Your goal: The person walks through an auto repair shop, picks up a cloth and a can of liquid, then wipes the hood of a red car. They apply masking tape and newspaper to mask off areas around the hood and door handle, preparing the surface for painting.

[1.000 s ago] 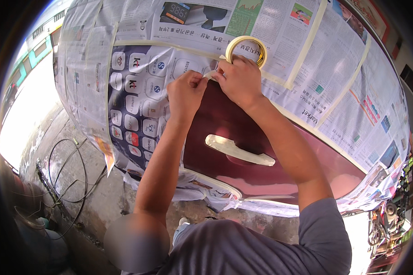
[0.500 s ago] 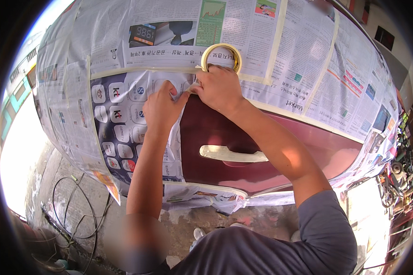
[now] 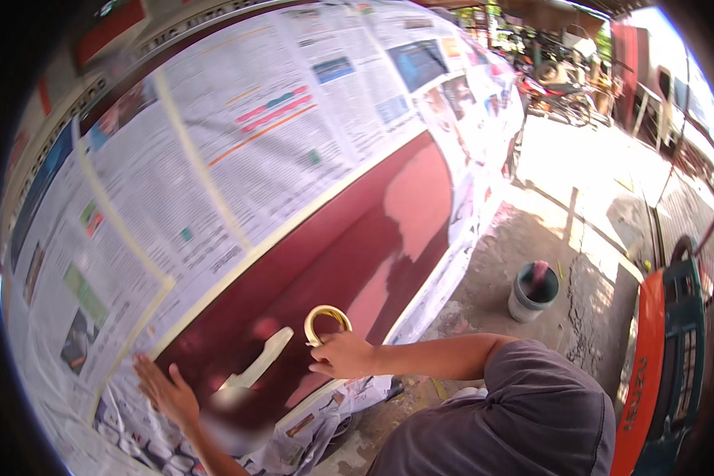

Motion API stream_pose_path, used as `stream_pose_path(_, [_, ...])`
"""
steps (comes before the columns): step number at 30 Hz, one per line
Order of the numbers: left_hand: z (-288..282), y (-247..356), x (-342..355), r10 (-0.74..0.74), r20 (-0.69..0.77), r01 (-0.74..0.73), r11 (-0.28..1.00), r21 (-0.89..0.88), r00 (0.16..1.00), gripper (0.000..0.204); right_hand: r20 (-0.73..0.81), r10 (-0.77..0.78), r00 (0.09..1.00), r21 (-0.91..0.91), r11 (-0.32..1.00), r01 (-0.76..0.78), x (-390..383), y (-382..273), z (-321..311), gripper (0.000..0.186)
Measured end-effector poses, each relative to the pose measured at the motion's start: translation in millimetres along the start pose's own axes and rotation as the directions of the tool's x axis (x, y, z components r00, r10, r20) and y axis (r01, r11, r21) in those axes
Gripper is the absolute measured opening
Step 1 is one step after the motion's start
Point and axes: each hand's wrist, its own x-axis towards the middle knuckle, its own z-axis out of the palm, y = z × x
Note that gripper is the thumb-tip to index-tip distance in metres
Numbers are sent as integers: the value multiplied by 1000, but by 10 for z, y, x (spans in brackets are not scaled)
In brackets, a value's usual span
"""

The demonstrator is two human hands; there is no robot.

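My right hand point(image 3: 345, 355) is closed around a roll of masking tape point(image 3: 310, 325), held over the lower part of a maroon car panel point(image 3: 325, 230). My left hand point(image 3: 166, 393) is open, its fingers stretched out against the newspaper masking at the panel's left end. Newspaper sheets point(image 3: 270, 71) joined by strips of tape cover the car body around the bare panel. Pale pink patches show toward the panel's right end. Between my hands, cream tape covers the door handle point(image 3: 266, 357).
On the concrete at the right stands a bucket point(image 3: 523, 305) with something pinkish in it. A large orange and dark green object point(image 3: 639, 381) is close by my right side. A motorcycle point(image 3: 563, 103) and clutter stand at the far right. Loose newspaper hangs under the panel.
The view has swung to the right. My hands, earlier together at the panel's upper left corner, are now apart; the right has carried the tape roll rightward and the left has opened flat.
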Motion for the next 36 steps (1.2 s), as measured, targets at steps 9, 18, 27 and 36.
stream_pose_path(9, [-93, 692, 52, -228, -108, 236, 969, 66, 968, 76, 173, 957, 232, -193, 264, -945, -4476, 1713, -1862, 26])
stream_pose_path(18, [-559, 4873, -1029, -146, -34, 73, 671, -738, 989, 16, 126, 901, 415, 85, 407, -909, -4488, 2917, -2761, 97])
stream_pose_path(27, [-915, 8794, -1424, 865, 125, 385, -82, -919, 485, 13, 48, 967, 250, 257, 230, -939, -4236, 4433, -4804, 68])
stream_pose_path(36, [-1311, 12551, 103, 903, -363, 344, -423, -838, 228, 17, -297, 446, -845, 633, -570, -523, -7880, 6375, -4533, 33])
